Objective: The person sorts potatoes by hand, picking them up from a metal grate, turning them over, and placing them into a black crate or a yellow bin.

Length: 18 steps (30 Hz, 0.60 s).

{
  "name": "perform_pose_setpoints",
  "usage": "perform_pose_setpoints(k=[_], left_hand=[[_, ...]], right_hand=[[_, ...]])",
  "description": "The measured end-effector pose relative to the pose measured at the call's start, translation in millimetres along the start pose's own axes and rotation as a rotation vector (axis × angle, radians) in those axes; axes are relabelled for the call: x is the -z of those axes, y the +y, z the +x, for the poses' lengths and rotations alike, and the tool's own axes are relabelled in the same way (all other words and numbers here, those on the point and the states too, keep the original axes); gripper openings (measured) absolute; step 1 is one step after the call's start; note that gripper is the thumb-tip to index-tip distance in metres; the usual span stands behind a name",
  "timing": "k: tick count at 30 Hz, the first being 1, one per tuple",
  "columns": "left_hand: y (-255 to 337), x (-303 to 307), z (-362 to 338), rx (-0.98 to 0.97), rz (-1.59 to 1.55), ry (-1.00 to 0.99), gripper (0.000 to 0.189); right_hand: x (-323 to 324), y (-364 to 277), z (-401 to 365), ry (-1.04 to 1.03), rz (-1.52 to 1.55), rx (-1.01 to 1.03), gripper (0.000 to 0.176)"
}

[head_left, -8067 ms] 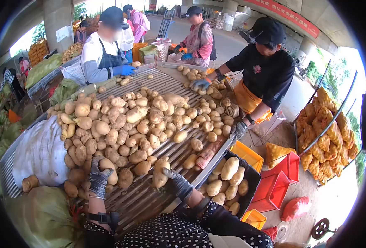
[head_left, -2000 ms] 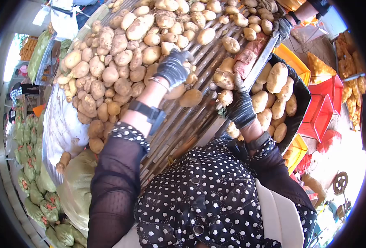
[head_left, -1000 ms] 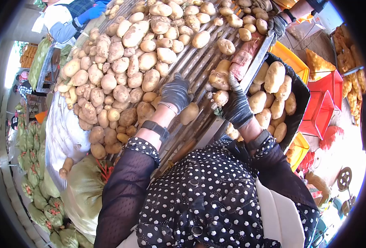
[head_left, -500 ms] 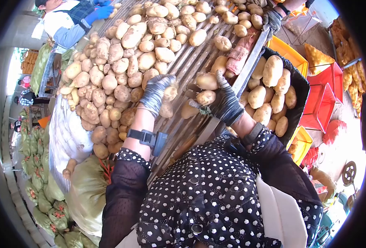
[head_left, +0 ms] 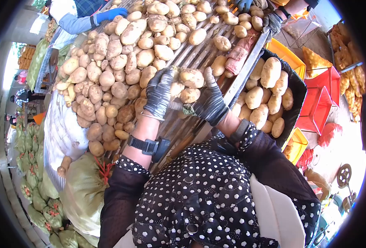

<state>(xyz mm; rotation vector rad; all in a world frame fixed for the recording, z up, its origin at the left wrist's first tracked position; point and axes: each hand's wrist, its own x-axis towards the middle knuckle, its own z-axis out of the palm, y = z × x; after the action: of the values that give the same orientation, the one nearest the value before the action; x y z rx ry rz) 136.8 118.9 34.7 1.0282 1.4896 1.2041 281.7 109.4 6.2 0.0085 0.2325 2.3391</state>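
Note:
My left hand (head_left: 158,94), in a grey striped glove, has its fingers curled around a pale potato (head_left: 176,89) at the right edge of the heap. Facing it, my gloved right hand (head_left: 212,103) has its thumb raised and its fingers reaching left under two potatoes: a larger one (head_left: 191,77) and a smaller one (head_left: 190,95). These potatoes sit between my hands, just above the slatted table (head_left: 199,56). Part of the right fingers is hidden, and a greenish frayed patch shows at their tips. A large heap of potatoes (head_left: 119,91) spreads left and ahead.
A black-lined crate (head_left: 302,93) of potatoes stands right, beyond the metal rail (head_left: 249,62). A pinkish cloth roll (head_left: 237,56) lies along that rail. Co-workers' gloved hands (head_left: 110,15) (head_left: 272,22) are at the far side. A filled sack (head_left: 81,190) stands lower left.
My right hand has moved left, bringing two potatoes closer to my left hand. My left hand has shifted slightly right. The co-worker's blue glove at far left has moved in over the heap.

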Motion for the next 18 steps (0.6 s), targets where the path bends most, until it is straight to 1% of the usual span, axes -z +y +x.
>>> perform_pose_setpoints(k=[3,5,7,10,11,13,14,15,16,17,18], left_hand=[[-1,10,1,0.296,-0.261,-0.117,0.029],[-1,9,-2,0.305,-0.257,-0.128,0.030],[0,7,-6,0.317,-0.255,-0.142,0.030],[-4,3,-2,0.402,-0.193,-0.182,0.030],[-8,-1,0,0.349,-0.252,-0.220,0.032],[6,-13,-11,0.407,-0.438,-0.247,0.036],[9,-15,-19,0.306,-0.481,-0.315,0.039],[-15,-5,-3,0.274,-0.489,-0.433,0.044],[-17,4,-7,0.339,-0.583,-0.453,0.047],[-35,20,-1,0.280,-0.527,-0.608,0.048],[-44,42,9,0.236,-0.639,-0.860,0.046]], right_hand=[[-7,0,-6,0.030,-0.033,-0.009,0.073],[-1,1,-8,-0.006,-0.012,-0.043,0.073],[-5,3,-15,-0.010,-0.066,-0.027,0.072],[-7,3,-25,-0.024,-0.034,0.004,0.075],[-5,0,-28,-0.073,0.043,-0.026,0.075],[-1,-7,-38,-0.163,0.077,-0.007,0.076],[-2,-9,-47,-0.132,-0.077,0.083,0.072],[11,-9,-57,-0.268,-0.898,0.512,0.073],[-10,-10,-72,-0.287,-0.843,0.721,0.071],[0,-24,-83,-0.006,-0.066,0.273,0.070],[-12,-28,-108,0.015,-0.089,0.384,0.071]])
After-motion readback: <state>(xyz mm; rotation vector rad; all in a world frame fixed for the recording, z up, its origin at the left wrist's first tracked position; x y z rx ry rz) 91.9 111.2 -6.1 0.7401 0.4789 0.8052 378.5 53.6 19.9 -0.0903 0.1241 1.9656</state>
